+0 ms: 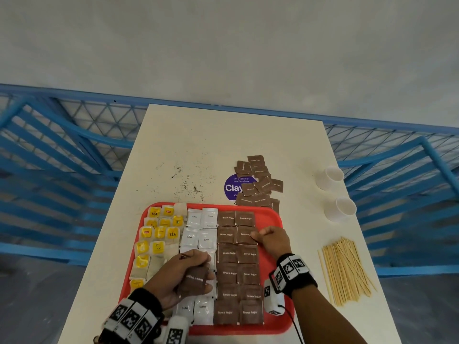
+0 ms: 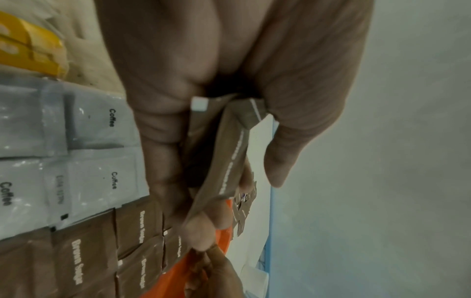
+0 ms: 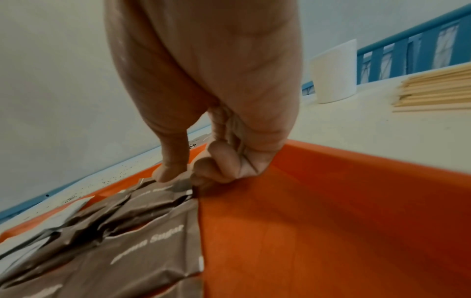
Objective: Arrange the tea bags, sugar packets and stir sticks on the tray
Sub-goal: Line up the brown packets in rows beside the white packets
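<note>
- Two hands work over the red tray (image 1: pixel 283 220) at lower centre of the head view. The left hand (image 1: pixel 183 271) has its fingers curled round a small stack of brown sugar packets (image 1: pixel 195 281), held above the white coffee sachets (image 1: pixel 201 218).
- The right hand (image 1: pixel 272 238), fingers curled, pinches the right edge of a sugar packet (image 1: pixel 244 234) in the second row of the brown columns.
- Tea bags (image 1: pixel 159 232) fill the tray's left part; loose sugar packets (image 1: pixel 258 182) lie above the tray, stir sticks (image 1: pixel 345 269) at lower right on the table (image 1: pixel 198 135), and two cups (image 1: pixel 330 177) at right.
- Left wrist view: the left hand (image 2: pixel 203 100) grips the stack (image 2: pixel 229 157) edge-on between thumb and fingers, centre frame; coffee sachets (image 2: pixel 102 125) and laid sugar packets (image 2: pixel 81 258) sit at left.
- Right wrist view: the right hand (image 3: pixel 203 90) at upper centre pinches a packet (image 3: pixel 163 197) between thumb and curled fingers, beside the bare tray floor (image 3: pixel 331 221); a cup (image 3: pixel 333 74) and sticks (image 3: pixel 438 88) lie at upper right.
</note>
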A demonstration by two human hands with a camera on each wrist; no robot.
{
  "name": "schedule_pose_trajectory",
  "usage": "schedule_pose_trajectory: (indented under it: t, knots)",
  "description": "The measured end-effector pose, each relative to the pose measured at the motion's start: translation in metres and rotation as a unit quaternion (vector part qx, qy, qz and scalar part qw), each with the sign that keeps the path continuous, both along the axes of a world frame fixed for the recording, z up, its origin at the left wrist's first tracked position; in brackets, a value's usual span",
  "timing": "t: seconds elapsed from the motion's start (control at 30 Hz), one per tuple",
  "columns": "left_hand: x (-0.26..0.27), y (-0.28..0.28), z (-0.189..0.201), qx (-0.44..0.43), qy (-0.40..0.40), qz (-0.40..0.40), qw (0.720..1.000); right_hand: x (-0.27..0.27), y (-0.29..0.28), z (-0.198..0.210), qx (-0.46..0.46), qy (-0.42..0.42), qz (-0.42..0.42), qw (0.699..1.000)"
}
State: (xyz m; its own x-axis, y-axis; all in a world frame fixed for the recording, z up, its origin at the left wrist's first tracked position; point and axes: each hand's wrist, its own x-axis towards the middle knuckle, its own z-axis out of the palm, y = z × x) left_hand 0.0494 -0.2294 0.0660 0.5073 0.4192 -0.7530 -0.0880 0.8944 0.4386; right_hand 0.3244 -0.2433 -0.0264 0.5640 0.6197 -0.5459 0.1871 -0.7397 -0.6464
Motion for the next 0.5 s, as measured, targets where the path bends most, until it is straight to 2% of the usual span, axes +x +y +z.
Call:
schedule_pose_trajectory:
  t: [0.13,0.23,0.3,0.4,0.5]
  knots:
    - [-0.001,0.003,0.005,-0.006,-0.055,0.015,0.998,-0.005,-0.003,0.01,0.001,-0.025,0.015,1.0]
    - [-0.001,0.006,0.008,0.006,-0.096,0.025,0.995,-0.014,-0.012,0.044,0.073,-0.071,0.027,0.994]
    - [0.002,0.008,0.011,0.034,-0.102,0.023,0.994,-0.034,-0.024,0.077,0.117,-0.027,0.088,0.989]
    - [0.015,0.007,0.02,0.067,-0.085,0.026,0.994,-0.07,-0.043,0.115,0.117,0.123,0.18,0.969]
    - [0.03,0.001,0.028,0.091,-0.081,0.035,0.992,-0.092,-0.054,0.126,0.14,0.099,0.178,0.969]
